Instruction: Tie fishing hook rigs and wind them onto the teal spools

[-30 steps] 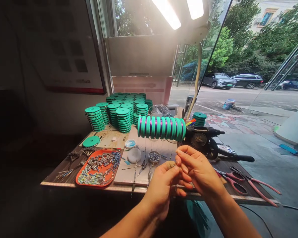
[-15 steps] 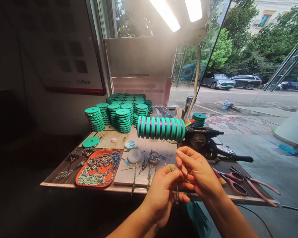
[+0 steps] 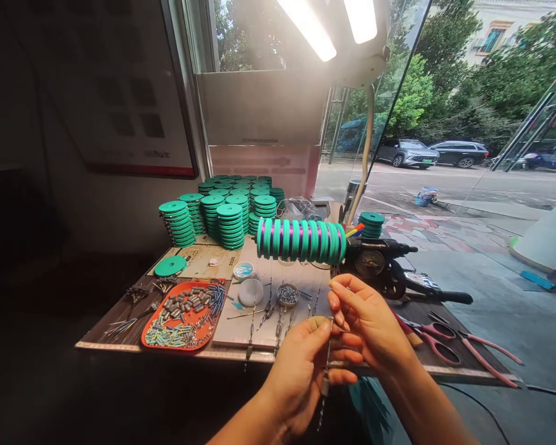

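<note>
My left hand [image 3: 301,364] and my right hand [image 3: 368,321] meet in front of the table's near edge, fingers pinched together. Between them hangs a thin dark rig with a small weight [image 3: 325,377], dangling below my fingers; both hands grip its upper end. Just beyond the hands a row of green spools wound with purple line [image 3: 301,240] sits on a black winder machine [image 3: 375,262]. Fine lines drop from the spools toward the white board [image 3: 264,309].
Stacks of green spools [image 3: 222,216] stand at the back left. An orange tray [image 3: 185,315] of small tubes and beads lies at the front left. Pink-handled scissors and pliers [image 3: 449,343] lie on the right. Small round dishes [image 3: 287,294] sit mid-table. A lamp glares overhead.
The hanging rig has dropped lower between my hands, its weight now dangling below the table edge. My left hand has sunk slightly; my right hand has barely shifted.
</note>
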Demonstrator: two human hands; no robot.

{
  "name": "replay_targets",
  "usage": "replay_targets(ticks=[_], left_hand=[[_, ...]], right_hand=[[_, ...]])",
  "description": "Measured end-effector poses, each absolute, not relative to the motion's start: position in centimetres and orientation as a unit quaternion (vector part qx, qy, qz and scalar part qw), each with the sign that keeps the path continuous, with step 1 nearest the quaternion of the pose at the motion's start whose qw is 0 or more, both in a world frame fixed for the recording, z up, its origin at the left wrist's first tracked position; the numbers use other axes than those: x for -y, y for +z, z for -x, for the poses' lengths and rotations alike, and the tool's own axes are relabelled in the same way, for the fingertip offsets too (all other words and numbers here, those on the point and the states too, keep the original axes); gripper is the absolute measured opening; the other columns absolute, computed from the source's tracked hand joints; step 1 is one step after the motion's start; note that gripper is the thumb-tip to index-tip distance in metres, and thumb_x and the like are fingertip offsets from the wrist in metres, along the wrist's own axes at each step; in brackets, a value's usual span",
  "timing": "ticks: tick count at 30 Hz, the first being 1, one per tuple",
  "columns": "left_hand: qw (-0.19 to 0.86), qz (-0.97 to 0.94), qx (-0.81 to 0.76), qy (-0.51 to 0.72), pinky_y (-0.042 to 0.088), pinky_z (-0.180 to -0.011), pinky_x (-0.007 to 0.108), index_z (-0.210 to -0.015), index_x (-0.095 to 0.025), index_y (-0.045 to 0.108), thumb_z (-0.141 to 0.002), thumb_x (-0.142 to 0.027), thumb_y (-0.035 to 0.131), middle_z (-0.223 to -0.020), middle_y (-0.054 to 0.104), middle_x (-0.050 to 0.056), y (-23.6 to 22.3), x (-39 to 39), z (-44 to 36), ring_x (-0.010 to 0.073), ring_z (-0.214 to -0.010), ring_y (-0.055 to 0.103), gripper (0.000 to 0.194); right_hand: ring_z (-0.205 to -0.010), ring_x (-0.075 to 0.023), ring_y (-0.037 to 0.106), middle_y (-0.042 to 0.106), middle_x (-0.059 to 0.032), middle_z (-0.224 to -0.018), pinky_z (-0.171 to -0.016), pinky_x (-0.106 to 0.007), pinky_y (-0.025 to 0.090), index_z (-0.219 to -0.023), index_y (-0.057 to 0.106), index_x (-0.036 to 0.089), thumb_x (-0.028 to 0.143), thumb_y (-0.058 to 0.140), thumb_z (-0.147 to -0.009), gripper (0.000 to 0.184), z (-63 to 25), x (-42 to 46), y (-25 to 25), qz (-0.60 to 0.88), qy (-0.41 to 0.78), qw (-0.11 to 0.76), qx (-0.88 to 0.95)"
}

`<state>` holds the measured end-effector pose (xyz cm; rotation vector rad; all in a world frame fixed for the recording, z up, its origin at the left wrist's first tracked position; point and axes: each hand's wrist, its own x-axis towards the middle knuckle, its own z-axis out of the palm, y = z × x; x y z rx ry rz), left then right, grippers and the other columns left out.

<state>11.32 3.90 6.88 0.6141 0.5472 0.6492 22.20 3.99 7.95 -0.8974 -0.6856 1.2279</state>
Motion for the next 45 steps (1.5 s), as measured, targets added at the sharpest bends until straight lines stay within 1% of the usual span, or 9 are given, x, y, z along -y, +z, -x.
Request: replay_targets(ticks=[6,13,19,24,33,37,45], left_hand=[[0.858,-0.307,-0.265,0.314,0.043,-0.045,0.014,-0.077,-0.011,0.055,-0.080,-0.024,0.051,-0.073,0.064,0.006,6.84,-3.85,-10.99,0.0086,-0.059,0.060,0.014],[0.866,-0.290,-0.254,0.317,0.044,-0.047,0.015,-0.075,-0.012,0.053,-0.080,-0.022,0.051,-0.071,0.064,0.005,6.47,-3.67,-11.07,0.0087,-0.058,0.060,0.012],[0.863,-0.290,-0.264,0.318,0.044,-0.047,0.015,-0.074,-0.012,0.053,-0.079,-0.023,0.052,-0.073,0.064,0.006,6.39,-3.64,-11.05,0.0091,-0.058,0.060,0.012],[0.863,-0.295,-0.272,0.308,0.044,-0.049,0.016,-0.075,-0.011,0.054,-0.080,-0.023,0.050,-0.076,0.065,0.008,6.49,-3.61,-10.92,0.0094,-0.059,0.061,0.013],[0.866,-0.284,-0.274,0.307,0.044,-0.050,0.017,-0.073,-0.011,0.053,-0.079,-0.020,0.051,-0.073,0.066,0.008,6.29,-3.47,-10.68,0.0106,-0.059,0.061,0.010],[0.865,-0.287,-0.276,0.306,0.044,-0.051,0.017,-0.074,-0.011,0.054,-0.078,-0.020,0.052,-0.074,0.066,0.009,6.23,-3.49,-10.59,0.0105,-0.059,0.061,0.010],[0.860,-0.291,-0.290,0.303,0.044,-0.052,0.019,-0.071,-0.012,0.051,-0.075,-0.022,0.054,-0.074,0.067,0.009,6.06,-3.36,-10.48,0.0108,-0.058,0.061,0.011]], right_hand=[[-0.035,-0.0020,0.040,0.052,0.0066,-0.050,-0.033,-0.010,0.030,-0.070,0.050,0.017,0.032,0.070,-0.064,0.025,-22.24,-4.06,8.02,0.398,0.547,0.671,0.304],[-0.036,-0.0024,0.038,0.051,0.0061,-0.048,-0.033,-0.011,0.027,-0.068,0.050,0.017,0.032,0.071,-0.062,0.027,-22.08,-3.94,8.18,0.404,0.535,0.674,0.311],[-0.037,-0.0027,0.038,0.050,0.0061,-0.048,-0.035,-0.011,0.027,-0.068,0.050,0.017,0.033,0.071,-0.062,0.027,-22.14,-3.99,8.16,0.413,0.529,0.669,0.319],[-0.038,-0.0030,0.038,0.051,0.0061,-0.050,-0.035,-0.012,0.027,-0.068,0.050,0.017,0.034,0.070,-0.063,0.027,-22.26,-4.10,8.09,0.413,0.526,0.669,0.323],[-0.038,-0.0038,0.039,0.051,0.0053,-0.050,-0.036,-0.013,0.027,-0.068,0.050,0.017,0.033,0.069,-0.064,0.026,-22.40,-4.05,7.90,0.413,0.518,0.671,0.332],[-0.038,-0.0038,0.039,0.051,0.0054,-0.050,-0.036,-0.013,0.027,-0.069,0.050,0.017,0.033,0.068,-0.065,0.024,-22.42,-4.07,7.80,0.409,0.517,0.671,0.339],[-0.039,-0.0046,0.040,0.052,0.0054,-0.051,-0.038,-0.014,0.028,-0.070,0.049,0.017,0.033,0.067,-0.066,0.024,-22.38,-4.11,7.82,0.409,0.517,0.669,0.344]])
